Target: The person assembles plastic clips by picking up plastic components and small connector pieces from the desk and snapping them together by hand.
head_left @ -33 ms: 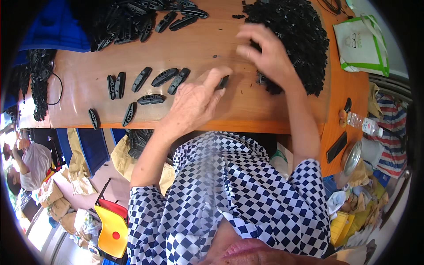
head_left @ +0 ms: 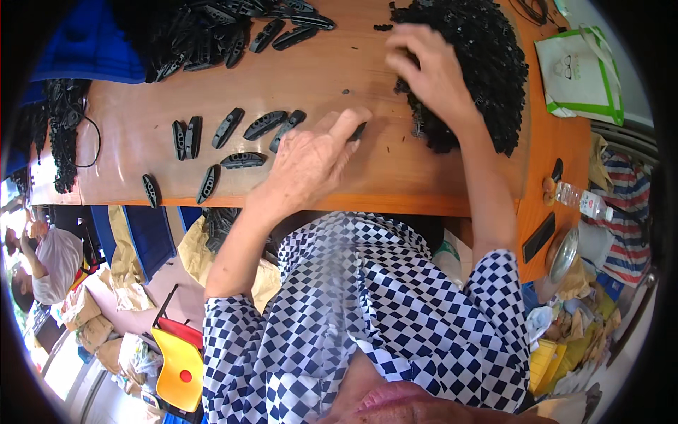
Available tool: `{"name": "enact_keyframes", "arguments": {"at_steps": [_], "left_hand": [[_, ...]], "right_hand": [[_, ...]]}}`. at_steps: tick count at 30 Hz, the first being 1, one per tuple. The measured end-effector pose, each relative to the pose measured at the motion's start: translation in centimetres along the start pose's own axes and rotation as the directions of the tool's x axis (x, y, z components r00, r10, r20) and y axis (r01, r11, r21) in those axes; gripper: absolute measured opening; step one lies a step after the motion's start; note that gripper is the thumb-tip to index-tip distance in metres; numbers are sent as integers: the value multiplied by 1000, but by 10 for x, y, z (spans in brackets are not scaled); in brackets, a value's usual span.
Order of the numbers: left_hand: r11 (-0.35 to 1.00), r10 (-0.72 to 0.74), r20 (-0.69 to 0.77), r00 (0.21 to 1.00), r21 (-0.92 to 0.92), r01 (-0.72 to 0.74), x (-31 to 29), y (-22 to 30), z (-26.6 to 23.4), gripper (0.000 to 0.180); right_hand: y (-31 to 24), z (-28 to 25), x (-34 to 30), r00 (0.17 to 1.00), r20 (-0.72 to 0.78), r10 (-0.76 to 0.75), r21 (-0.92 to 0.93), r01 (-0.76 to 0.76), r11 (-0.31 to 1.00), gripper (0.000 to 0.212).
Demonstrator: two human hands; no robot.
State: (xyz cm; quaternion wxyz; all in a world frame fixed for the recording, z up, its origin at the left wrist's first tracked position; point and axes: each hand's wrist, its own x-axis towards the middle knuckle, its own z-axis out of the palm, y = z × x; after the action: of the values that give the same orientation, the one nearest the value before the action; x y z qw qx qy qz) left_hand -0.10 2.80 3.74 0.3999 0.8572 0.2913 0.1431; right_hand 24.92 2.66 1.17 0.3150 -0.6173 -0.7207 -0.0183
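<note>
My left hand [head_left: 307, 166] is above the table near its front edge. Its fingers are closed round a dark plastic piece [head_left: 359, 132], mostly hidden, with one end showing by the fingertips. My right hand [head_left: 434, 78] is over the left edge of a large heap of small black plastic parts [head_left: 480, 63]. Its thumb and fingers are apart, and I see nothing between them. To the left of my left hand lie several long black plastic pieces with holes, one of them [head_left: 265, 125] close to the wrist and another [head_left: 286, 132] partly covered by the hand.
More long black pieces [head_left: 212, 42] are piled at the far left beside a blue bin [head_left: 88, 46]. A white-and-green bag [head_left: 575, 74], a clear bottle [head_left: 585, 201] and a dark flat phone-like object [head_left: 539, 237] are at the right. A yellow chair [head_left: 176, 364] stands lower left.
My right hand has shifted slightly away from me and to the right, along the heap's edge. My left hand stays nearly in place with its piece.
</note>
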Motion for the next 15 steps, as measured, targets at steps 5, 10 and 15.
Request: {"name": "enact_keyframes", "arguments": {"at_steps": [5,10,15], "left_hand": [[851,158,150,976,481,-211,25,-19,-13,25],[759,265,-154,952,642,-108,76,-75,-28,24],[708,192,-229,954,706,26,99,-118,-38,23]], "right_hand": [[22,17,43,991,75,-114,-333,133,933,12],[25,23,48,963,265,-46,-454,167,875,10],[-14,7,53,762,382,523,385,-646,659,30]]}}
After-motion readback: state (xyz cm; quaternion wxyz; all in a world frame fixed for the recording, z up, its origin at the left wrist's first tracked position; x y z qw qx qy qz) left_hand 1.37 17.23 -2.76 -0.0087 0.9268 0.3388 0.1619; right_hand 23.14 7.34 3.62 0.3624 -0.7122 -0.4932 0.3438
